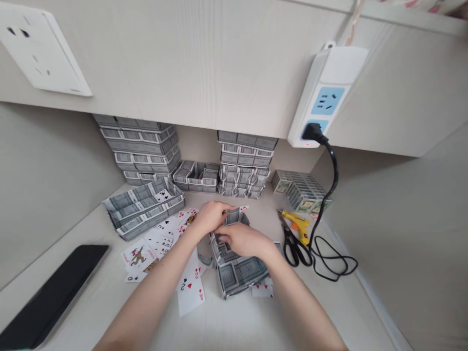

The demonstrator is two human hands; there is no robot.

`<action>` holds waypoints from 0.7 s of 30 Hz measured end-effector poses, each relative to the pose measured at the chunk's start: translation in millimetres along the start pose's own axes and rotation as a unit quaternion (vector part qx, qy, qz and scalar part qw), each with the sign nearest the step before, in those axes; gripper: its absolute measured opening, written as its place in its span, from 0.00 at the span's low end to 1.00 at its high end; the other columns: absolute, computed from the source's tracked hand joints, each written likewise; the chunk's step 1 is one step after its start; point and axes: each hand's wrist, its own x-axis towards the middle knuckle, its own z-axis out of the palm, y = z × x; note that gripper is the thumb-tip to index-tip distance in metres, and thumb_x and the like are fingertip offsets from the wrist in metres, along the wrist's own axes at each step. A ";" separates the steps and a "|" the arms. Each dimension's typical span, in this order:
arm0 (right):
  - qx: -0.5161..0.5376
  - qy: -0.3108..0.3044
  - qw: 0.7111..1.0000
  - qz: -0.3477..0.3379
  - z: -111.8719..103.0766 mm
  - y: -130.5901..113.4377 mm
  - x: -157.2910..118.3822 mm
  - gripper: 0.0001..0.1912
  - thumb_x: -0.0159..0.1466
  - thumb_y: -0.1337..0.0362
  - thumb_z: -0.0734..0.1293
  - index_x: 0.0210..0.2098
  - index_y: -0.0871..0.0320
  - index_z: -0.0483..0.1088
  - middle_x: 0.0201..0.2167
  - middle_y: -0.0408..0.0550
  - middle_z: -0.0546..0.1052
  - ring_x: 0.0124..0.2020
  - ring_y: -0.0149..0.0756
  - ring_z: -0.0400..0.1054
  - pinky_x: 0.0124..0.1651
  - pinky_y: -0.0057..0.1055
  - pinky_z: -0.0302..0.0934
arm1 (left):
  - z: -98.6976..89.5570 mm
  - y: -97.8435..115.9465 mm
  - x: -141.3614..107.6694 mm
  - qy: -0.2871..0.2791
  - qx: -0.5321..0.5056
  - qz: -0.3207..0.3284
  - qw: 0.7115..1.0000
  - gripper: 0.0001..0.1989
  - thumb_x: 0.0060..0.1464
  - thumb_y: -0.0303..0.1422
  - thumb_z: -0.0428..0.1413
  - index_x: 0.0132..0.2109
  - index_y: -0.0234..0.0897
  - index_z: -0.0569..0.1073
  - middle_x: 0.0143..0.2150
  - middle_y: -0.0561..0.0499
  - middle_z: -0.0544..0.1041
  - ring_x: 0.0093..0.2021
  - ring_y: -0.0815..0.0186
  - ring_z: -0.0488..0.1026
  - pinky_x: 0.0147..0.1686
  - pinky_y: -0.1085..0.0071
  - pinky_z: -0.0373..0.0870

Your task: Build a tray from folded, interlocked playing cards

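Note:
An open box made of playing cards (243, 273), grey card backs outward, lies lengthwise in front of me. My left hand (212, 217) is at its far left corner, index finger stretched along the far edge and the other fingers curled at the wall. Just beyond that finger a white card edge with red marks (244, 208) shows. Over the middle of the box is my right hand (243, 239), its fingers and thumb closed at the left wall, partly hiding the inside. Loose playing cards (190, 292) lie face up left of the box, some under my left forearm.
Another card box (146, 207) stands at left. Behind are stacked card boxes (146, 151), a second stack (244, 165) and card bundles (302, 190). To the right lie black scissors (295, 248), a yellow glue gun (298, 225) and its cord (334, 263). A black tablet-like slab (54, 292) lies left.

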 end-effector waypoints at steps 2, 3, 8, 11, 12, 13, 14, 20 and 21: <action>0.008 -0.006 1.000 0.002 -2.5 -0.5 -1.5 0.13 0.62 0.66 0.57 0.44 0.53 0.69 0.41 0.48 0.75 0.41 0.37 0.67 0.37 0.27 0.53 | -2.1 -0.4 -0.1 0.005 0.004 -0.014 1.000 0.16 0.49 0.30 0.52 0.45 0.49 0.73 0.42 0.51 0.77 0.43 0.60 0.73 0.42 0.68 0.66; 0.009 -0.006 1.000 0.001 -3.1 -0.6 -1.8 0.13 0.62 0.65 0.57 0.44 0.53 0.68 0.41 0.48 0.75 0.41 0.37 0.67 0.37 0.27 0.53 | -3.3 -0.4 -0.3 0.006 0.005 -0.019 1.000 0.16 0.49 0.29 0.53 0.45 0.49 0.74 0.42 0.51 0.77 0.43 0.60 0.73 0.42 0.68 0.66; -0.012 0.034 0.999 0.004 -0.9 -0.2 0.3 0.15 0.63 0.59 0.56 0.43 0.57 0.69 0.40 0.52 0.75 0.39 0.39 0.68 0.36 0.28 0.53 | -7.4 -1.3 -2.2 0.010 0.000 -0.013 1.000 0.16 0.48 0.28 0.53 0.44 0.48 0.74 0.42 0.52 0.77 0.42 0.61 0.73 0.41 0.69 0.66; -0.050 0.050 0.997 0.038 2.4 0.8 3.9 0.21 0.63 0.53 0.55 0.36 0.62 0.71 0.35 0.57 0.76 0.37 0.41 0.69 0.34 0.30 0.53 | -7.5 -2.6 -2.9 0.019 -0.004 -0.023 1.000 0.16 0.47 0.28 0.53 0.43 0.48 0.74 0.39 0.52 0.78 0.38 0.62 0.74 0.38 0.70 0.66; -0.057 0.048 0.996 0.042 3.3 1.4 5.2 0.22 0.63 0.52 0.54 0.35 0.62 0.71 0.35 0.57 0.76 0.36 0.41 0.69 0.33 0.30 0.53 | -7.2 -3.1 -2.9 0.020 -0.007 -0.026 0.999 0.16 0.46 0.28 0.53 0.43 0.48 0.74 0.38 0.52 0.78 0.36 0.62 0.74 0.37 0.71 0.66; -0.059 0.043 0.996 0.041 4.0 2.3 6.5 0.22 0.64 0.53 0.53 0.34 0.62 0.72 0.34 0.56 0.76 0.36 0.41 0.69 0.33 0.29 0.53 | -6.8 -3.5 -2.8 0.020 -0.009 -0.028 0.999 0.16 0.46 0.27 0.53 0.43 0.47 0.73 0.36 0.53 0.78 0.36 0.63 0.74 0.37 0.72 0.66; -0.060 0.038 0.997 0.039 4.7 3.3 7.6 0.21 0.64 0.54 0.53 0.34 0.62 0.72 0.34 0.56 0.76 0.36 0.40 0.69 0.33 0.29 0.53 | -6.5 -3.9 -2.6 0.020 -0.011 -0.028 0.999 0.16 0.46 0.27 0.53 0.43 0.47 0.73 0.35 0.53 0.78 0.35 0.63 0.74 0.36 0.72 0.65; -0.082 0.021 0.996 0.037 10.3 9.1 11.7 0.19 0.60 0.54 0.58 0.33 0.62 0.73 0.33 0.56 0.77 0.32 0.39 0.69 0.28 0.28 0.51 | -5.7 -4.4 -2.1 0.014 0.010 -0.016 1.000 0.16 0.46 0.28 0.52 0.44 0.46 0.73 0.35 0.51 0.78 0.33 0.62 0.74 0.34 0.72 0.65; -0.083 0.020 0.996 0.035 11.1 9.3 12.0 0.20 0.60 0.53 0.58 0.33 0.62 0.73 0.32 0.55 0.77 0.31 0.38 0.69 0.27 0.28 0.51 | -6.0 -4.1 -2.3 0.012 0.012 -0.016 1.000 0.16 0.46 0.28 0.51 0.44 0.46 0.73 0.35 0.51 0.78 0.34 0.62 0.74 0.34 0.71 0.65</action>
